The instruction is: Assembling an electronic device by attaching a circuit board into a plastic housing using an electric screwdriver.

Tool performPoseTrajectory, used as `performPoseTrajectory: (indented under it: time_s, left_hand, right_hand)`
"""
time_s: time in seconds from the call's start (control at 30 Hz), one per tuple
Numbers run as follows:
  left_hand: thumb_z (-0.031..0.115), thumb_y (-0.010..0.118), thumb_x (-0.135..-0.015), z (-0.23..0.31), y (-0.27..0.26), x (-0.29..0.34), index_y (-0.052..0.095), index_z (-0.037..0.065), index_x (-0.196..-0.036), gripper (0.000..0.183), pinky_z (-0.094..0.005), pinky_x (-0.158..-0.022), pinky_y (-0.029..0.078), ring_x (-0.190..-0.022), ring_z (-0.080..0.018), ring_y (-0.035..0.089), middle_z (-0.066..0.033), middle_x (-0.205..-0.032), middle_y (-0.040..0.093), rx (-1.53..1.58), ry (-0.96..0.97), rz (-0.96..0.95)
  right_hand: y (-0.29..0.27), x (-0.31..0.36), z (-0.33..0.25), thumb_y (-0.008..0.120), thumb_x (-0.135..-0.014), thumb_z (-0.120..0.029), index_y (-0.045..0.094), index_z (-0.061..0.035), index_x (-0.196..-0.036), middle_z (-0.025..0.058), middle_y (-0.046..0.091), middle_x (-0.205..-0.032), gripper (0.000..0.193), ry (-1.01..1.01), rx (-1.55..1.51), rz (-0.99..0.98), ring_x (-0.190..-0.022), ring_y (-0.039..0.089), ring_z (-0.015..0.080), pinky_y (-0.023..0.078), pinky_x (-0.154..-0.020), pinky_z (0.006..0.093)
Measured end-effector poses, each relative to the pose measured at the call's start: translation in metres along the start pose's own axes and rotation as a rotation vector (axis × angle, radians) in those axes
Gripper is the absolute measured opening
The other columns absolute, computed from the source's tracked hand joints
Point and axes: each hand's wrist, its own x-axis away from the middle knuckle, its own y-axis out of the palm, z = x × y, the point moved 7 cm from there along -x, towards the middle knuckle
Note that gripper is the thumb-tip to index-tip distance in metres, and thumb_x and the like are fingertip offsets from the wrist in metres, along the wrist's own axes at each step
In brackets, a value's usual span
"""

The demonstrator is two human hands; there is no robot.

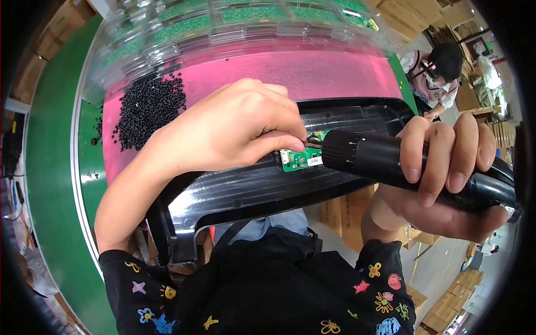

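My right hand (441, 167) is wrapped around a black electric screwdriver (379, 156), held nearly level with its nose pointing left. The thin bit (314, 144) reaches to the fingertips of my left hand (240, 125). There the thumb and forefinger are pinched together; whatever small thing is between them is hidden. Under the nose lies a green circuit board (291, 162) with a white connector, partly covered by my left fingers and the screwdriver. It sits inside a large black plastic housing (245, 187), shaped like a shallow tray.
A heap of small black screws (148, 109) lies on the pink mat (223, 70), left of my forearm. Clear trays of green circuit boards (234, 25) stand along the back. A person (432, 78) is at the far right. Cardboard boxes (357, 218) are below the housing.
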Motion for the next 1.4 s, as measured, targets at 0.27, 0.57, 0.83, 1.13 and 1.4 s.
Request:
performPoseTrajectory:
  time_s: [0.27,0.57,0.83,1.13,1.4]
  left_hand:
    - [0.006,0.077,-0.075,0.0,-0.002,-0.002,0.068,-0.001,-0.082,0.013,-0.0357,-0.067,0.05,-0.073,-0.0242,0.064,-0.0095,-0.079,0.07,0.068,-0.037,-0.014]
    - [0.08,0.041,-0.081,-0.008,-0.034,-0.004,0.047,0.0,-0.107,0.084,-0.0305,-0.089,0.036,-0.096,-0.0191,0.049,-0.0076,-0.105,0.054,-0.054,-0.249,0.247]
    - [0.087,0.032,-0.077,-0.011,-0.031,0.003,0.033,0.004,-0.095,0.085,-0.033,-0.089,0.031,-0.089,-0.0195,0.033,-0.0068,-0.094,0.032,-0.023,-0.269,0.278]
    - [0.047,0.047,-0.088,-0.004,-0.029,0.002,0.033,0.005,-0.095,0.045,-0.0325,-0.088,0.03,-0.086,-0.0192,0.031,-0.0066,-0.092,0.032,-0.069,-0.187,0.249]
    - [0.013,0.042,-0.086,-0.003,-0.021,0.001,0.032,0.004,-0.094,0.015,-0.0284,-0.085,0.031,-0.083,-0.0182,0.031,-0.0079,-0.09,0.031,-0.02,-0.26,0.193]
  right_hand:
    - [-0.005,0.0,-0.006,0.074,-0.076,-0.041,0.048,-0.0075,-0.1,-0.0002,0.051,-0.075,0.049,0.009,0.016,-0.081,-0.048,0.052,0.0085,0.045,-0.052,0.0275]
    - [-0.024,-0.005,-0.001,0.062,-0.085,-0.051,0.046,-0.0047,-0.105,0.003,0.051,-0.083,0.053,0.224,0.205,-0.266,-0.05,0.052,0.0091,0.045,-0.056,0.0278]
    - [-0.058,0.015,0.006,0.058,-0.086,-0.056,0.046,-0.003,-0.101,0.0029,0.048,-0.074,0.056,0.314,0.4,0.031,-0.045,0.044,0.0085,0.041,-0.05,0.0267]
    - [-0.057,0.016,0.008,0.058,-0.085,-0.059,0.046,-0.003,-0.101,0.0026,0.047,-0.074,0.059,0.331,0.404,0.035,-0.044,0.044,0.0083,0.041,-0.05,0.0263]
    - [-0.046,0.009,0.027,0.063,-0.084,-0.052,0.044,-0.0042,-0.091,0.0035,0.047,-0.072,0.052,0.429,0.408,-0.07,-0.042,0.042,0.0066,0.039,-0.047,0.0245]
